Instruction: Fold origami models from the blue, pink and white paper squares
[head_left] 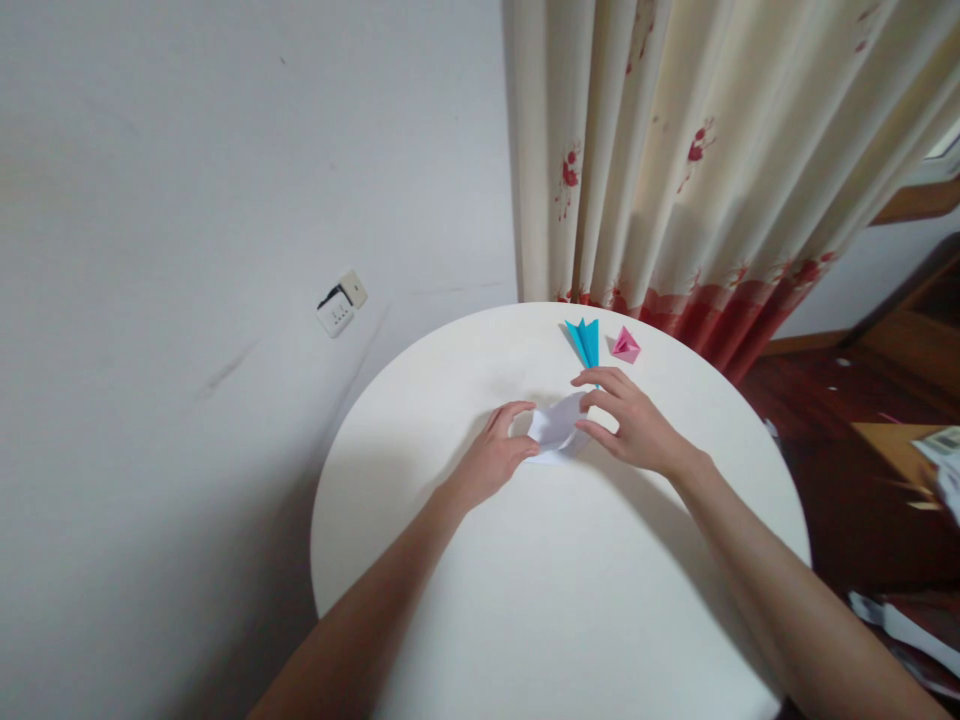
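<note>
White paper [556, 425], one piece, pinched by left hand [495, 455] and right hand [626, 425]; two folded figures nearby.

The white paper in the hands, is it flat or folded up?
Folded up. The white paper bulges off the table with creased flaps, pinched between the left hand and right hand.

From my feed I see two bare forearms coming into frame, one from about 7 o'clock and one from about 5 o'clock. Neither carries a sleeve, cuff, watch, strap or glove anywhere along its visible length. My left hand [491, 460] shows its back to the camera, unadorned, with no ring that I can make out. My right hand [634, 425] is likewise bare, its fingers [600, 378] slim with short nails; finer detail is too blurred to tell.
</note>
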